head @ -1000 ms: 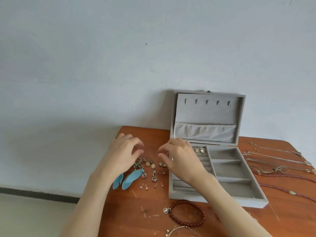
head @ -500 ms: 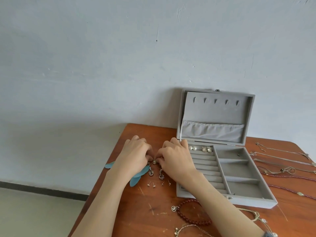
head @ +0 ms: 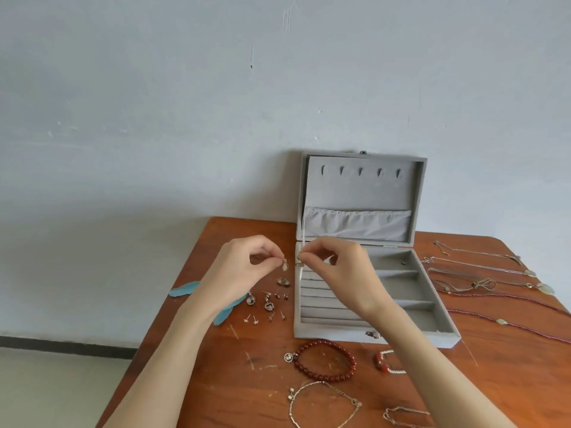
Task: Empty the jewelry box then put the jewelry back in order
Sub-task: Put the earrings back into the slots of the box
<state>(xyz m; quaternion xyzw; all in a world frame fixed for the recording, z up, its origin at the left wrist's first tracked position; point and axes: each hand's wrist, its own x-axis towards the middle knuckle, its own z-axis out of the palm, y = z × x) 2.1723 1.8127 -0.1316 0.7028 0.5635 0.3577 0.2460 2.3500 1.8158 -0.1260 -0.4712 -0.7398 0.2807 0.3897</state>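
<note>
Scratched wooden table, pale blue wall, grey floor

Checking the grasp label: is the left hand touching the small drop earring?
Touching. The head view shows the left hand pinching the drop earring at its top, the drop hanging below the fingers.

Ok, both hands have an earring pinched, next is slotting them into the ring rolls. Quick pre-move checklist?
1. Left hand pinches a drop earring: ok.
2. Right hand pinches its earring: ok, though the piece is mostly hidden.
3. Jewelry box lid open: ok.
4. Ring rolls free near the front: ok; back row hidden by the right hand.
5. Earrings match as a pair: cannot tell.
</note>
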